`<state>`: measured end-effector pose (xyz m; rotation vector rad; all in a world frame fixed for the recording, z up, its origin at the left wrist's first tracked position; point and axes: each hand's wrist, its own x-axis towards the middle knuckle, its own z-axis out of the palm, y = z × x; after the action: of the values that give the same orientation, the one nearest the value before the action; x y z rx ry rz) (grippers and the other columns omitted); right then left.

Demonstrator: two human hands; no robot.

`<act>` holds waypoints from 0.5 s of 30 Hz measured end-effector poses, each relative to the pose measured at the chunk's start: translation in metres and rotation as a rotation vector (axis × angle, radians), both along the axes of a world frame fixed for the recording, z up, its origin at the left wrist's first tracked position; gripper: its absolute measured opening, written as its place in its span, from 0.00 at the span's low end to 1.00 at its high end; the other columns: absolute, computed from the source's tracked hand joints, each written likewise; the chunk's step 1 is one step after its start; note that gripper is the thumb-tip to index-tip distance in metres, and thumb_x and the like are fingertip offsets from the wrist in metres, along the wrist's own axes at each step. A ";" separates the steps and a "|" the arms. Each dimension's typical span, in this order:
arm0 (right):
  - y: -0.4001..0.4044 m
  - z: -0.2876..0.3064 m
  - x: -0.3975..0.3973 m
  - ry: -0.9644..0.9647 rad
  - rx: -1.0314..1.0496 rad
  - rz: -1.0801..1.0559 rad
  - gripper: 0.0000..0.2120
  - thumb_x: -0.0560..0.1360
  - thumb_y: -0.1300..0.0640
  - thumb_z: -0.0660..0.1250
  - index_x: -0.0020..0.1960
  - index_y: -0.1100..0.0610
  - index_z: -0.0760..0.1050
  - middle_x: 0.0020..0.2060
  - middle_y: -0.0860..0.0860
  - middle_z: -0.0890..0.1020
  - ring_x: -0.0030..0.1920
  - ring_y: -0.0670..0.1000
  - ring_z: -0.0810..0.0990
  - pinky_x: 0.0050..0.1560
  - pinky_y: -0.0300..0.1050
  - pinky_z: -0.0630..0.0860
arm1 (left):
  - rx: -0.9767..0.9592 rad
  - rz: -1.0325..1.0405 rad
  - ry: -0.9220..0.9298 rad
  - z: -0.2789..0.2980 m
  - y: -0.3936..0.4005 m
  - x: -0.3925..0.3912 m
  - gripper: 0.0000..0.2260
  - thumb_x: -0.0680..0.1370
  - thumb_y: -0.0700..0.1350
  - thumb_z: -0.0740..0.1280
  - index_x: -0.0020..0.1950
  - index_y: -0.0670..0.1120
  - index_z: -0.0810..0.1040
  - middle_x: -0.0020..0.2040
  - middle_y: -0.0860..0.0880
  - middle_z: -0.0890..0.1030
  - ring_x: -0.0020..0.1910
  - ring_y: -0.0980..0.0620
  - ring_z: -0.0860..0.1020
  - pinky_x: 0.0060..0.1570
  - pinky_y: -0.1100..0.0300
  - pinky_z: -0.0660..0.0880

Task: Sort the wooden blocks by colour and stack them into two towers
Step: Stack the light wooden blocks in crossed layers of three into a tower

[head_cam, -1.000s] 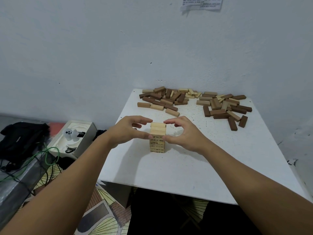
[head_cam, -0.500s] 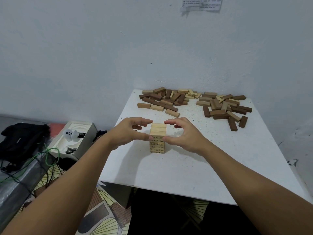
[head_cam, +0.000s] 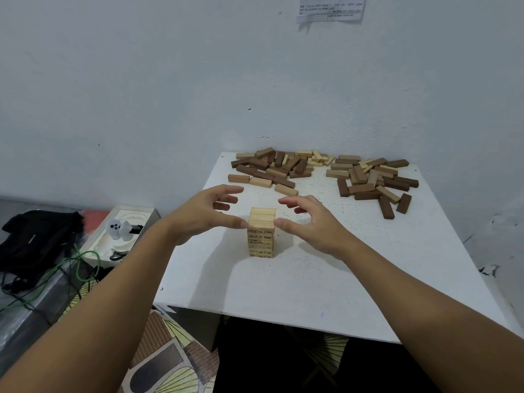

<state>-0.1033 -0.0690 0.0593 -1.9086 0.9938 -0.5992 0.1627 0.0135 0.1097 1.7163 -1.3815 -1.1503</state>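
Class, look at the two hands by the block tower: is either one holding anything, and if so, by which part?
Nothing is held. The left hand and right hand flank the light tower, fingers relaxed; the thumbs at most touch its sides.

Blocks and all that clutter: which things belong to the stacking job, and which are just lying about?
Job:
light tower
loose blocks, both colours
left hand, right hand
white table

Lying about:
black bag
green cable
white box
wall notice

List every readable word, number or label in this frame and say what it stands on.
Paper sheet taped to the wall: printed lines in a table, too small and blurred to read.
Light tower between the two hands: dark printed marks on the block sides, probably numbers, too blurred to quote.
Black bag on the floor: a small pale mark, unreadable.
Nothing else carries text.
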 end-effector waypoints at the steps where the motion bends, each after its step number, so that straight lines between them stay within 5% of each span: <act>1: -0.001 0.000 -0.002 -0.021 0.007 -0.011 0.22 0.77 0.36 0.69 0.68 0.39 0.75 0.62 0.39 0.73 0.64 0.39 0.72 0.64 0.46 0.71 | -0.028 0.019 0.004 0.005 -0.001 0.000 0.36 0.63 0.52 0.86 0.69 0.63 0.77 0.65 0.53 0.78 0.65 0.53 0.76 0.65 0.53 0.75; 5: -0.009 0.001 -0.012 -0.064 -0.007 -0.116 0.15 0.84 0.44 0.59 0.67 0.45 0.78 0.60 0.43 0.76 0.62 0.39 0.73 0.66 0.45 0.70 | -0.217 0.142 0.010 0.026 -0.011 -0.015 0.18 0.77 0.48 0.77 0.65 0.60 0.80 0.61 0.53 0.80 0.56 0.56 0.81 0.52 0.63 0.75; 9: -0.021 -0.001 -0.036 0.049 -0.085 -0.200 0.14 0.85 0.48 0.61 0.67 0.47 0.78 0.59 0.44 0.77 0.61 0.45 0.75 0.62 0.45 0.71 | -0.323 0.167 -0.227 0.040 -0.037 -0.047 0.06 0.79 0.48 0.73 0.56 0.56 0.83 0.50 0.54 0.82 0.39 0.57 0.76 0.34 0.68 0.71; 15: -0.040 -0.009 -0.086 0.227 -0.142 -0.239 0.15 0.83 0.49 0.64 0.69 0.46 0.76 0.62 0.47 0.76 0.59 0.46 0.75 0.57 0.42 0.69 | -0.256 0.085 -0.399 0.028 -0.075 -0.114 0.03 0.81 0.49 0.71 0.52 0.51 0.82 0.42 0.58 0.83 0.39 0.55 0.77 0.36 0.60 0.72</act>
<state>-0.1897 -0.1087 0.0498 -2.0305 1.3704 -0.6125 0.0487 -0.0616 0.1378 1.8556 -1.5914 -0.5706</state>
